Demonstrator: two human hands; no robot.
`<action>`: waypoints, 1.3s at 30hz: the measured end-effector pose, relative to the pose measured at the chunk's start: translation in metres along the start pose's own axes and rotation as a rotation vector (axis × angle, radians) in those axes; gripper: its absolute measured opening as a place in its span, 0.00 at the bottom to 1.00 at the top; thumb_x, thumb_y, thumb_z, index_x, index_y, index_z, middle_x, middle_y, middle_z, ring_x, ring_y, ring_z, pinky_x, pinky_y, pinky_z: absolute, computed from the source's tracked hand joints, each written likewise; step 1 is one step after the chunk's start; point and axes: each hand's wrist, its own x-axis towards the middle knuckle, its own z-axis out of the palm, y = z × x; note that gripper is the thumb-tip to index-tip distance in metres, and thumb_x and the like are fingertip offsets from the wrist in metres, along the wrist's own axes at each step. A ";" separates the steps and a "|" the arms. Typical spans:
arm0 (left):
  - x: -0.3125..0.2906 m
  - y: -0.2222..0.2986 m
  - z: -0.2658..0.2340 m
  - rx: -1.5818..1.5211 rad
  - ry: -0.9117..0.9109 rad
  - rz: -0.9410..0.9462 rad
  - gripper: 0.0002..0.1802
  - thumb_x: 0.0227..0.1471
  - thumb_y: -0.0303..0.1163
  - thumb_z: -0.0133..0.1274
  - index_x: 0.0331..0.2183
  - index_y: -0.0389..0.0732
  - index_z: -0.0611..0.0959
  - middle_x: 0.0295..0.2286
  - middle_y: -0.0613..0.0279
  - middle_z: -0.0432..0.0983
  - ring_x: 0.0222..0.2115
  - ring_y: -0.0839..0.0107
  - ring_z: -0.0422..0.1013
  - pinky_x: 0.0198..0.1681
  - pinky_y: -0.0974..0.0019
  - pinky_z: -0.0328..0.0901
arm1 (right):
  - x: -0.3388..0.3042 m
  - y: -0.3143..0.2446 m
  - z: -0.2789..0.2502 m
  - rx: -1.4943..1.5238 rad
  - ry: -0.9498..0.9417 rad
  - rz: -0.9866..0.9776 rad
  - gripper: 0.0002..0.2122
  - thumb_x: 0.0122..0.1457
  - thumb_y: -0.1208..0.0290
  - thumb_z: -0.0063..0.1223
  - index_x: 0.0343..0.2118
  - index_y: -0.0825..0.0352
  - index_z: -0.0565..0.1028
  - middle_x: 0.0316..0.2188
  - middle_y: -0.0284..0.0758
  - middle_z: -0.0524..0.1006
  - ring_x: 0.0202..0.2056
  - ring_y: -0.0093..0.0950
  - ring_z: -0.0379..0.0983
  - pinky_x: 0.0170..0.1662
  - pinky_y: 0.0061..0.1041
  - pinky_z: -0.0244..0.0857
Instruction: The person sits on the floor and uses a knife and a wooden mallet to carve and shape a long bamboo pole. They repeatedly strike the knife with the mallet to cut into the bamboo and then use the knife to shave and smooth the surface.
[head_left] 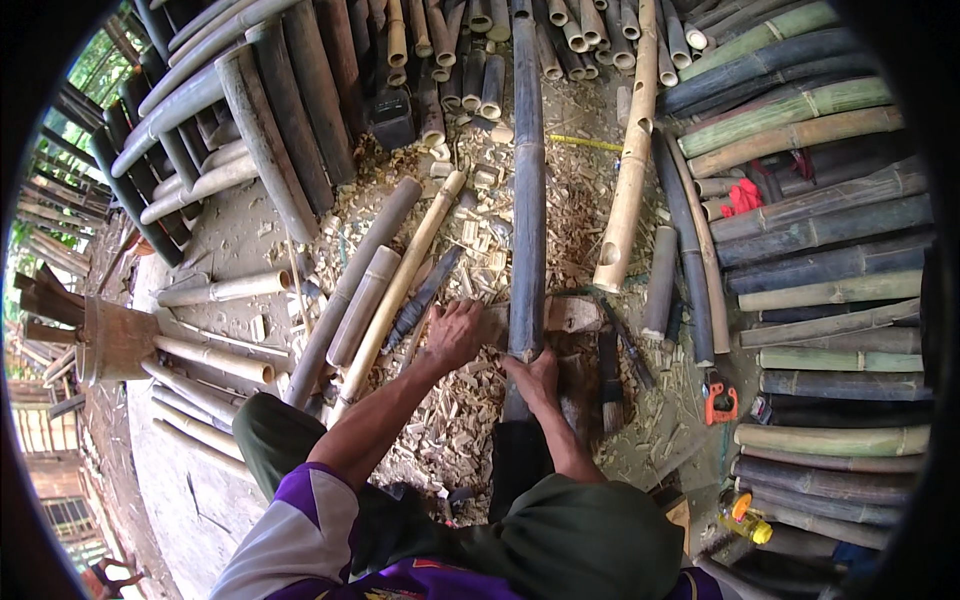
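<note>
Bamboo poles (410, 270) and pale wood chips (440, 430) litter the grey floor (230, 252).

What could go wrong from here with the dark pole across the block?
The round dark pole might roll or slide on the wooden block, perhaps pinching the right hand that holds it.
The left hand, close beside the block, could get knocked if the pole swings left.
Loose wood chips all around might make footing slippery.

Long bamboo pole (527, 220) is kinda blue-black, pants (590, 530) dark green, sleeve (305, 520) white and purple, tool handle (711, 402) bright orange.
</note>
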 end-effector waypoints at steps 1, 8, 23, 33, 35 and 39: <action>0.003 -0.005 -0.001 -0.005 0.012 0.018 0.34 0.44 0.28 0.62 0.55 0.43 0.73 0.53 0.55 0.74 0.58 0.58 0.68 0.57 0.45 0.57 | -0.005 0.002 0.000 0.001 0.006 0.017 0.29 0.42 0.61 0.73 0.45 0.75 0.76 0.37 0.51 0.83 0.40 0.47 0.82 0.45 0.41 0.75; 0.044 -0.013 -0.026 0.038 -0.069 0.039 0.35 0.45 0.36 0.68 0.56 0.41 0.76 0.58 0.51 0.71 0.61 0.56 0.65 0.60 0.48 0.59 | -0.001 0.002 0.008 -0.041 0.041 -0.016 0.31 0.44 0.61 0.73 0.48 0.75 0.75 0.37 0.50 0.83 0.41 0.45 0.82 0.47 0.40 0.74; -0.030 -0.040 -0.013 -0.017 0.292 -0.654 0.29 0.49 0.24 0.55 0.55 0.39 0.75 0.49 0.46 0.74 0.53 0.45 0.70 0.55 0.43 0.63 | -0.005 0.007 0.007 0.001 0.040 -0.040 0.28 0.43 0.64 0.74 0.45 0.76 0.77 0.36 0.46 0.83 0.37 0.38 0.82 0.43 0.37 0.75; -0.036 -0.038 -0.006 -0.087 0.319 -0.696 0.36 0.46 0.23 0.56 0.59 0.39 0.71 0.47 0.44 0.75 0.52 0.45 0.70 0.56 0.45 0.64 | 0.003 0.024 0.005 0.019 -0.054 0.058 0.25 0.44 0.63 0.74 0.43 0.74 0.79 0.35 0.44 0.84 0.34 0.33 0.81 0.39 0.37 0.74; -0.044 -0.046 0.001 -0.090 0.323 -0.704 0.36 0.44 0.26 0.58 0.58 0.39 0.71 0.47 0.43 0.75 0.51 0.44 0.71 0.55 0.45 0.65 | -0.001 0.015 0.005 -0.104 -0.033 0.035 0.27 0.47 0.59 0.73 0.46 0.72 0.78 0.40 0.46 0.83 0.38 0.38 0.81 0.43 0.41 0.74; -0.058 -0.033 -0.010 -0.306 0.400 -0.826 0.34 0.42 0.32 0.61 0.54 0.38 0.73 0.46 0.42 0.75 0.47 0.43 0.73 0.52 0.44 0.67 | -0.034 -0.032 -0.029 -0.525 0.137 -0.289 0.28 0.56 0.53 0.65 0.52 0.69 0.75 0.50 0.48 0.76 0.48 0.47 0.74 0.53 0.46 0.67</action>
